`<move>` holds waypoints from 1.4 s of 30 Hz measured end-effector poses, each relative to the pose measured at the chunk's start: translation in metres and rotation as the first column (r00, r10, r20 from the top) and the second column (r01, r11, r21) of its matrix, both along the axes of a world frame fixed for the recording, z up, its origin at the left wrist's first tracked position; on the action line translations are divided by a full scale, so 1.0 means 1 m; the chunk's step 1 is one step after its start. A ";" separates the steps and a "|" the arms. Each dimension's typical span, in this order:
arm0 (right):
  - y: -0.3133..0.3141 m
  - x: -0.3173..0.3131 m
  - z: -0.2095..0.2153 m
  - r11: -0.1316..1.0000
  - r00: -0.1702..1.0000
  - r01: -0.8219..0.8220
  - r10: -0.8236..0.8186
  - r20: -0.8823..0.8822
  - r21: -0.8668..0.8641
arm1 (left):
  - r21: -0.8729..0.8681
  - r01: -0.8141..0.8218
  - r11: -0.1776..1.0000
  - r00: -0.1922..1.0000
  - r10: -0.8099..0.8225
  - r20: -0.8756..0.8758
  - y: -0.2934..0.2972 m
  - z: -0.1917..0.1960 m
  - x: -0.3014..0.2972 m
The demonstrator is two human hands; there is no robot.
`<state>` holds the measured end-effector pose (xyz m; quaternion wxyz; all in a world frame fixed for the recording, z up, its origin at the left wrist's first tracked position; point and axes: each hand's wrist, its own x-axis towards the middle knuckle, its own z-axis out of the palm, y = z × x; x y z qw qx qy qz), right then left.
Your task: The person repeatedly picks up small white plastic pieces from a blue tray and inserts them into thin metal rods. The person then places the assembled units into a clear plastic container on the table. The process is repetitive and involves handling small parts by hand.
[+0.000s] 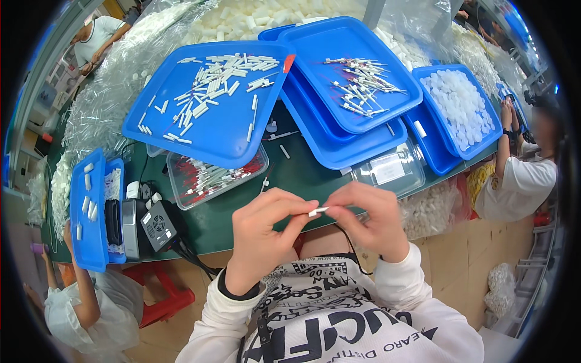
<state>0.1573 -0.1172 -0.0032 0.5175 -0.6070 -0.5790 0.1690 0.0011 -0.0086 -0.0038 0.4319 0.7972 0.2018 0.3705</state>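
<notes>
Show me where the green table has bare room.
Bare green table: between the clear container of red-and-white parts and the left hand; also between the blue tray stack and the right hand. Crowded: left end, with a boxy device; far side, with a white heap.

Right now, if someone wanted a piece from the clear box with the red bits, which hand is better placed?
Probably the left hand: it is nearer the clear box. The right hand is farther off. Both are at the small white piece, so the left would need to let go first.
</notes>
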 end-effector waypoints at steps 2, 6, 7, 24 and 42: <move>0.004 -0.003 -0.001 1.000 1.000 0.002 -0.002 -0.003 -0.004 | 0.045 0.040 0.998 0.999 -0.039 -0.020 0.004 -0.005 -0.002; 0.020 0.012 0.003 0.994 0.987 0.109 -0.109 0.119 0.006 | 0.235 -0.075 0.969 0.996 0.086 -0.037 0.020 0.002 -0.008; 0.025 0.023 0.009 0.987 0.971 0.161 -0.161 0.175 0.018 | 0.226 -0.181 0.957 0.973 0.208 -0.102 0.026 0.008 -0.017; 0.151 0.069 0.018 0.965 0.828 0.206 -0.260 0.497 0.163 | 0.523 -0.383 0.762 0.661 0.621 -0.421 0.093 -0.028 -0.045; 0.276 -0.034 -0.007 0.976 0.795 -0.062 0.176 0.580 -0.211 | 0.443 -0.494 0.748 0.666 0.653 -0.361 0.057 0.006 -0.084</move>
